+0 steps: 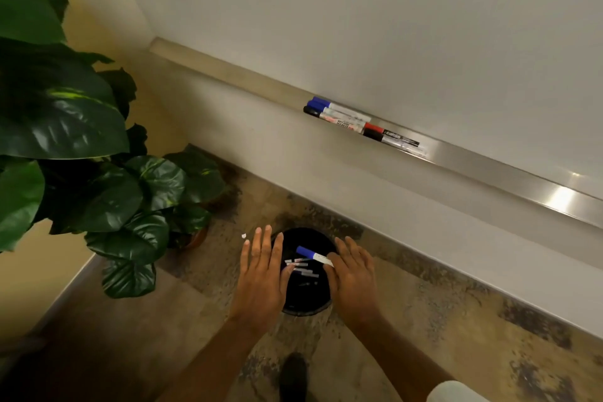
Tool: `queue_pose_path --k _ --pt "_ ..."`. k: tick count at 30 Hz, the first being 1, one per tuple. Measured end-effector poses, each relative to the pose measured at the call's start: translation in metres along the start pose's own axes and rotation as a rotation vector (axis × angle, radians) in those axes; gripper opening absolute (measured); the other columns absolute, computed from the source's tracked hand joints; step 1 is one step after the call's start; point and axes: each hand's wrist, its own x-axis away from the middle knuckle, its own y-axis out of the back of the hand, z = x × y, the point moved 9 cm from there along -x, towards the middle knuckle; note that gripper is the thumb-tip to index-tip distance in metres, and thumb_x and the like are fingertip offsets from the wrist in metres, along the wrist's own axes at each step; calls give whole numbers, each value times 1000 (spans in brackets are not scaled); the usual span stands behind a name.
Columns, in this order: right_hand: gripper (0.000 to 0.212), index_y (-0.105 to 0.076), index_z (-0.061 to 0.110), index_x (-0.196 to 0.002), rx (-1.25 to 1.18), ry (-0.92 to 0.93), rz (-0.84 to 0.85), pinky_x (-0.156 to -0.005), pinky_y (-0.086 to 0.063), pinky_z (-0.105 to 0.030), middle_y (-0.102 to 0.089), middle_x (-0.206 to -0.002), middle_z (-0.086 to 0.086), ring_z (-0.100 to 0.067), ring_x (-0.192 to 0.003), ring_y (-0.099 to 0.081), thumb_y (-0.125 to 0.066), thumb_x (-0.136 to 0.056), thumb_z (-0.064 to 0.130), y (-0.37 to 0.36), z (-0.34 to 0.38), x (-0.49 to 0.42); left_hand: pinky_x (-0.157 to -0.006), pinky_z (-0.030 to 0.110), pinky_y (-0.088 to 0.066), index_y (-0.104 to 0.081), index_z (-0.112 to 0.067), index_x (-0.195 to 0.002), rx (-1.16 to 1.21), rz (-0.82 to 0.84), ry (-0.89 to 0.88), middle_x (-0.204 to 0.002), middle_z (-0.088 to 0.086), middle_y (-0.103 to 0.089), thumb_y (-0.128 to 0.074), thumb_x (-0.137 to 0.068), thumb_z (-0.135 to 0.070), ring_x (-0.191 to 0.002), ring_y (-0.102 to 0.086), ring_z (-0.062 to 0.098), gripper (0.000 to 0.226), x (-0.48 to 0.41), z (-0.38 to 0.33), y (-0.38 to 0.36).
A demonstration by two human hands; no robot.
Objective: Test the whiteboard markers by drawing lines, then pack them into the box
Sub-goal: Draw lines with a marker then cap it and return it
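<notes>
Lower centre of the frame, above a black round bin (306, 302): the left hand (261, 274) is wide open and holds nothing. The right hand (354, 274) has straight fingers; the white end of a blue-capped marker (312, 254) touches it, but I cannot tell if it pinches. Other markers (359, 125) lie on the whiteboard tray (489, 170), centre right.

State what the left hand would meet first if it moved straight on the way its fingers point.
Probably the wall below the whiteboard tray: the left hand points past the black bin, over floor. Depth is unclear.

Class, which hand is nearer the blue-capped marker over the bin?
Right. The right hand meets the marker at its white end; the left hand lies apart, left of its cap.
</notes>
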Motion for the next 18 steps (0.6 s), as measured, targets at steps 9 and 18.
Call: queue_pose_path --k 9,18 --pt "56 -65 15 -123 36 -34 123 -109 -24 -40 -59 -136 -8 -29 -132 -49 -25 -101 46 -63 7 -25 -124 50 -14 -28 -10 -160 -2 -24 39 -169 14 -19 -23 -110 -45 -158 -9 28 62 -6 25 -26" --pt "54 -63 13 -127 -47 -4 57 -114 -15 -32 -55 -141 -6 -24 -137 -43 -30 -100 47 -45 7 -14 -125 49 -13 -26 -10 -160 0 -34 48 -169 14 -18 -25 -110 -46 -158 -7 27 62 -5 17 -19"
